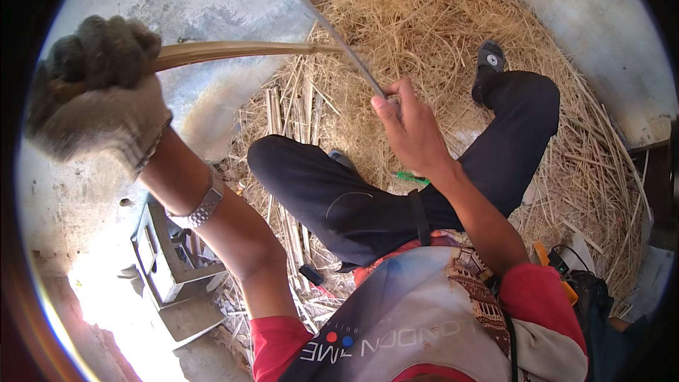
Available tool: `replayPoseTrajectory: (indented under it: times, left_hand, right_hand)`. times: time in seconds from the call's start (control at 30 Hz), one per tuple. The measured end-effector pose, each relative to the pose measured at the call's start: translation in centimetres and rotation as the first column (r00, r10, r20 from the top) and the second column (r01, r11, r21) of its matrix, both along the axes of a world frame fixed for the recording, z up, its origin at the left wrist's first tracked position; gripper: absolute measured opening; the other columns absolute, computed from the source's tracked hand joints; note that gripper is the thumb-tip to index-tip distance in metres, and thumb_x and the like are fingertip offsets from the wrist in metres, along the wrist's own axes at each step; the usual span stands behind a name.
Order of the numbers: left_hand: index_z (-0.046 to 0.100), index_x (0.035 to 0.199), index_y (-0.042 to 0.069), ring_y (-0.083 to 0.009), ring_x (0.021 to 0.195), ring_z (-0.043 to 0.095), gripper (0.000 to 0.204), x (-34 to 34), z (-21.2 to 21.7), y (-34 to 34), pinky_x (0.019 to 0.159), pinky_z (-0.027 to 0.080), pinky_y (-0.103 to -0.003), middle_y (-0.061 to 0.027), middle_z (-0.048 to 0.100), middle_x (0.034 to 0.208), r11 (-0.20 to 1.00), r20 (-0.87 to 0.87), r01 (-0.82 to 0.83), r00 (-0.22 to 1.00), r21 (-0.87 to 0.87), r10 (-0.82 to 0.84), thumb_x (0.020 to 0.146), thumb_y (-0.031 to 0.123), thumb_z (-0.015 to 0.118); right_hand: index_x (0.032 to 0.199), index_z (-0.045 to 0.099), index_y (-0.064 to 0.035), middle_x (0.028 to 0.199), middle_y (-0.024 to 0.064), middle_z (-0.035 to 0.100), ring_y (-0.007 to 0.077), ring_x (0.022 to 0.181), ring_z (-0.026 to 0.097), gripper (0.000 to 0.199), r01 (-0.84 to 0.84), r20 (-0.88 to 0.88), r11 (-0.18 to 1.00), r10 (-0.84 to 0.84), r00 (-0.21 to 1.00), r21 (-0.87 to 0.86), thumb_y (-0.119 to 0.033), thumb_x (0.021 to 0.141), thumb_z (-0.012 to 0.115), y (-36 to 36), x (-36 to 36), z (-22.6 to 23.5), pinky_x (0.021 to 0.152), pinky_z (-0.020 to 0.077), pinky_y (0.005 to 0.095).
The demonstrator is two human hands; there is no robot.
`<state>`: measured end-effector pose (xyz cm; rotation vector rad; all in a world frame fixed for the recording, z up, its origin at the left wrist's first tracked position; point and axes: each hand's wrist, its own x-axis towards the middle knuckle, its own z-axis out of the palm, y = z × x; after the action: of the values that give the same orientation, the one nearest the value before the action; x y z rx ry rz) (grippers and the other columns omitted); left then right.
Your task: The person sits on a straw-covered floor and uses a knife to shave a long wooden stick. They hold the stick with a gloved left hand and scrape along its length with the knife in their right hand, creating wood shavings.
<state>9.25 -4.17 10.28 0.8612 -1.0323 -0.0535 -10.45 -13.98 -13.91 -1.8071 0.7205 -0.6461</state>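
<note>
My left hand (99,92), in a grey knitted work glove, is raised at the far left, its fingers wrapped round one end of a split bamboo strip (233,50). The strip reaches rightward, slightly bowed, to the middle of the view. My right hand (410,127) is bare and closed on a long, thin grey knife (346,48), whose handle the fingers hide. From the fist the blade slants up and left, crossing the strip near its far end; whether they touch I cannot tell.
Curly shavings (396,14) pile up ahead, and split strips (293,106) lie by my left knee. A green-handled tool (412,177) rests between my legs. At lower left stands a box-like wooden frame (159,262). Orange-and-black gear (566,276) sits at my right side. Pale walls surround me.
</note>
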Motion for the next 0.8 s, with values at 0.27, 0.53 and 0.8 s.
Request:
replayPoseTrajectory:
  times: [0.27,0.53,0.8]
  left_hand:
    - [0.037,0.056,0.013,-0.0159,0.047,0.033,0.045,-1.2,0.7,0.7,0.049,0.029,-0.035,-0.0089,0.037,0.056,0.975,0.059,0.187,0.979,0.123,-0.195,0.086,0.046,0.042]
    - [0.048,0.065,0.003,-0.0216,0.053,0.034,0.047,4.6,1.8,2.5,0.059,0.044,-0.041,-0.0117,0.041,0.066,0.693,-0.014,0.686,0.713,0.223,-0.701,0.084,0.046,0.048]
    - [0.038,0.052,0.02,-0.012,0.036,0.025,0.03,-1.4,0.7,-1.1,0.038,0.026,-0.028,-0.0011,0.032,0.047,0.996,0.045,0.031,0.998,0.089,-0.035,0.07,0.042,0.046]
  right_hand:
    - [0.097,0.047,-0.0006,0.058,0.0214,0.056,0.0439,0.056,0.059,0.026,-0.057,0.001,0.997,0.057,0.998,-0.054,-0.027,0.102,0.046,2.8,1.8,-2.4,0.053,0.0438,0.0511]
    - [0.092,0.049,-0.0005,0.051,0.0159,0.049,0.0339,0.045,0.053,0.027,0.078,0.091,0.966,-0.057,0.994,-0.248,-0.024,0.103,0.044,4.0,3.7,-2.8,0.045,0.0413,0.0439]
    - [0.103,0.049,0.0019,0.055,0.0091,0.054,0.0215,0.05,0.056,0.038,0.032,-0.277,0.995,-0.005,0.961,0.092,-0.036,0.103,0.044,-0.9,1.9,-8.8,0.05,0.044,0.0416]
